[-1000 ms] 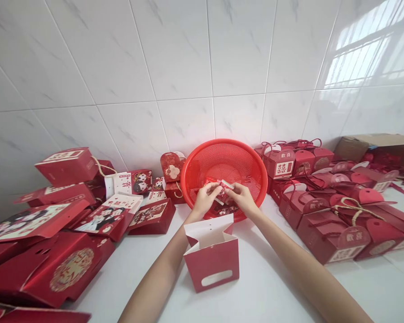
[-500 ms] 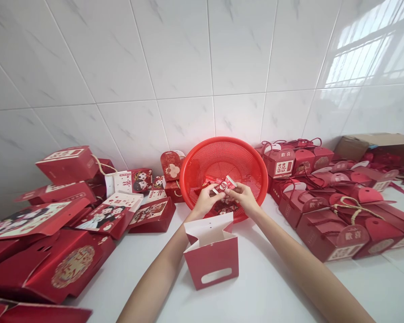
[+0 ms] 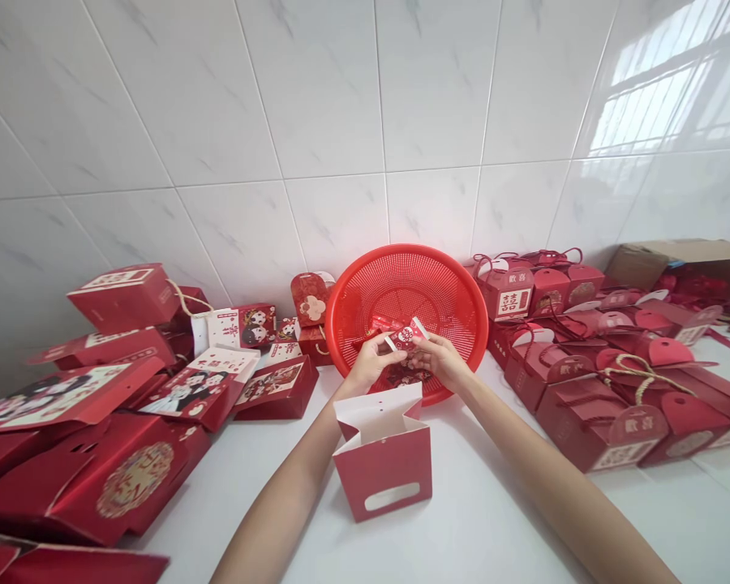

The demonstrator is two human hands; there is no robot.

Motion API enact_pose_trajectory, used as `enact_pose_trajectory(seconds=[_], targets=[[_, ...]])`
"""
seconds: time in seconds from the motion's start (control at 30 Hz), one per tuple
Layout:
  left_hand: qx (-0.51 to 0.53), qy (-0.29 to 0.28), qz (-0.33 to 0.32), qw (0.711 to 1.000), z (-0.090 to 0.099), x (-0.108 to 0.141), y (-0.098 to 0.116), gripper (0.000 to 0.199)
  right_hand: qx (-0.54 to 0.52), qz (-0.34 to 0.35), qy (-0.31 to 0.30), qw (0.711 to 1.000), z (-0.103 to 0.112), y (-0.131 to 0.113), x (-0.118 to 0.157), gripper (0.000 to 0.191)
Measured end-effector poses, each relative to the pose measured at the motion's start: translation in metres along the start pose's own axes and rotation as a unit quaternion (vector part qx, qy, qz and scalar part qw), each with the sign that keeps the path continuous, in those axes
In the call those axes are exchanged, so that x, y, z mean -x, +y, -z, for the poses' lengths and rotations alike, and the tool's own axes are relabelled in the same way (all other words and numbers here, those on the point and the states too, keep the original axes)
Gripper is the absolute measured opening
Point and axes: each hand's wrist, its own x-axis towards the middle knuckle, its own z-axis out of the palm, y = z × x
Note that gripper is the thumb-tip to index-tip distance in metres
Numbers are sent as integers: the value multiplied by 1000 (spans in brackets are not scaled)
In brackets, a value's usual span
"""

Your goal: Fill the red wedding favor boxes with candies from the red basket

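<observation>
Left hand [image 3: 370, 363] and right hand [image 3: 444, 361] meet on one small packet [image 3: 406, 333]

Thumb and fingers of each hand are closed on the packet, the left at its nearer end, the right at its other side. It is red with white ends and sits tilted over the near part of a red perforated basket [image 3: 453, 312], where more red wrapped pieces [image 3: 384, 323] lie. Between the forearms an open red box [image 3: 386, 466] stands on the white table [image 3: 468, 503], its pale inside showing. Red boxes [image 3: 134, 478] are piled at the left; corded red boxes [image 3: 596, 414] crowd the right.
</observation>
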Motion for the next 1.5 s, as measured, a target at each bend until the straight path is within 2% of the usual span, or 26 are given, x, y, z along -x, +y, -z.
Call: enact_pose_trajectory(seconds=[0.1, 0.27, 0.37, 0.5, 0.6, 0.67, 0.77, 0.83, 0.9, 0.97, 1.03, 1.17, 1.23, 1.33, 1.5], targets=[[18, 23, 9, 1000, 1, -2, -4, 51, -20, 14, 9, 1000, 0, -1, 0, 43], [27, 114, 28, 993, 5, -6, -9, 41, -47, 50, 78, 995, 2, 2, -5, 50], [16, 84, 27, 996, 4, -5, -7, 40, -25, 94, 101, 990, 2, 5, -5, 50], [23, 36, 26, 999, 1, -3, -5, 51, 124, 186, 39, 974, -3, 10, -1, 35], [22, 44, 10, 999, 3, -5, -11, 53, 225, 225, -11, 948, -7, 12, 4, 22], [11, 63, 6, 998, 6, -7, -16, 50, 250, 239, -6, 938, -9, 13, 6, 17], [7, 83, 20, 996, 11, -9, -20, 43, 204, 217, 43, 954, -10, 13, 5, 29], [6, 61, 33, 998, 12, -9, -20, 40, 166, 196, 79, 963, -9, 13, 3, 40], [-4, 33, 28, 999, 12, -9, -20, 39, 153, 176, 88, 968, -6, 15, 0, 43], [-31, 35, 6, 999, 11, -9, -20, 37, 146, 161, 88, 972, -3, 16, -3, 43], [-74, 59, -19, 995, 10, -10, -20, 32, 128, 151, 113, 974, 0, 18, -6, 44], [-217, 83, -47, 972, 7, -7, -21, 26, 71, 168, 211, 960, 5, 19, -11, 45], [-285, 73, -60, 954, 5, -4, -23, 32, 64, 177, 235, 953, 5, 17, -11, 42], [-333, 54, -85, 937, 2, -1, -30, 50, 66, 184, 246, 949, 3, 15, -10, 37], [-366, 8, -64, 928, 6, 1, -42, 77, 71, 188, 237, 951, 2, 15, -9, 36]])
